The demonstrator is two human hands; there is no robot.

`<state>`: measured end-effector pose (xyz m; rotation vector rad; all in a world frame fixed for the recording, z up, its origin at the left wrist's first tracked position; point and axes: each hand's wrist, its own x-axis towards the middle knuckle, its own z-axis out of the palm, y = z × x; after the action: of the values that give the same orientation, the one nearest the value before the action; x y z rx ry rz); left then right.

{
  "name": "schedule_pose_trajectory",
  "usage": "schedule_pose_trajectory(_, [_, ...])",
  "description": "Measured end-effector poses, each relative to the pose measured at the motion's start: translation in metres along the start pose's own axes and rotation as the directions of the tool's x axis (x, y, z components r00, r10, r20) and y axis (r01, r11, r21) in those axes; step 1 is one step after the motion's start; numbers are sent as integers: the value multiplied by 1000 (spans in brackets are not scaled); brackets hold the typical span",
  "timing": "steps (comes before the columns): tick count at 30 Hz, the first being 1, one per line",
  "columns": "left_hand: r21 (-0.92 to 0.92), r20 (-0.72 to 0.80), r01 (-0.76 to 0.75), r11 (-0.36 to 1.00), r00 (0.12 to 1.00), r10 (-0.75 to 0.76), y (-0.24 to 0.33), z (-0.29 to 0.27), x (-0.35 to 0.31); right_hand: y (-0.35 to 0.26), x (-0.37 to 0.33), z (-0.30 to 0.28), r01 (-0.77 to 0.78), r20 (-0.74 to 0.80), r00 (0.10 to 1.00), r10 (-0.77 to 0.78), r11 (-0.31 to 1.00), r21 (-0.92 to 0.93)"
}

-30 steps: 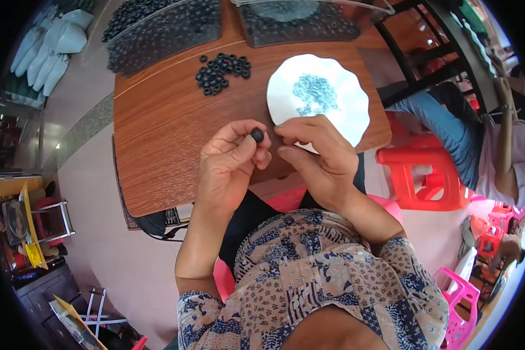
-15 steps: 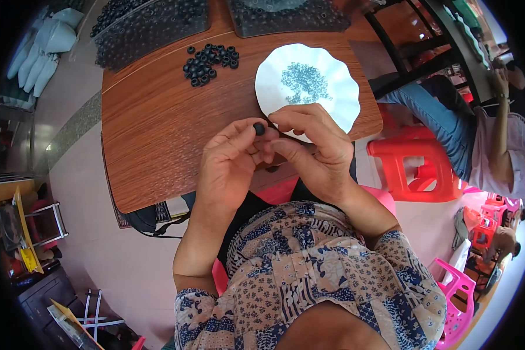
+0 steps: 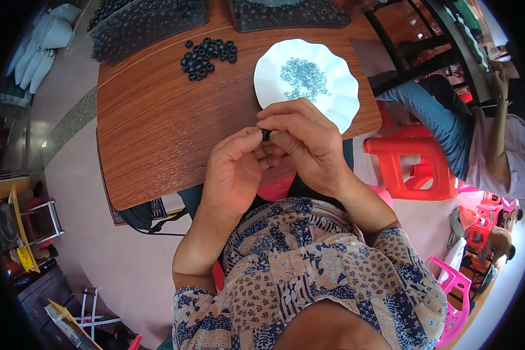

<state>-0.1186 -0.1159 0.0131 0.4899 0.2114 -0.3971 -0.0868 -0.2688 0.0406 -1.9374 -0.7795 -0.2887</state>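
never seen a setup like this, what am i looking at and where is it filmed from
There's no robot here: these are a person's own bare hands. The picture comes from a wide fisheye camera worn on the head, looking down, so straight edges bend near the rim. The left hand holds a small black piece at its fingertips; the right hand meets it there, though whether it grips too is unclear. On the wooden table lie a pile of black pieces and a scalloped white plate with a speckled grey-green patch, too fine to make out.
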Motion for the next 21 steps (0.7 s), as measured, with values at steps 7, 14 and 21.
schedule_pose_trajectory(7, [-40,18,-16,999,1000,17,-1,1,-3,-4,-2,1,-19,-27,999,18,999,-39])
schedule_pose_trajectory(14, [115,70,8,993,997,-16,4,-2,-6,-8,-7,-4,27,9,1000,-26,995,-100])
schedule_pose_trajectory(21, [173,83,-49,984,996,35,-3,-8,-2,-3,-13,-8,-44,-22,999,42,992,-117])
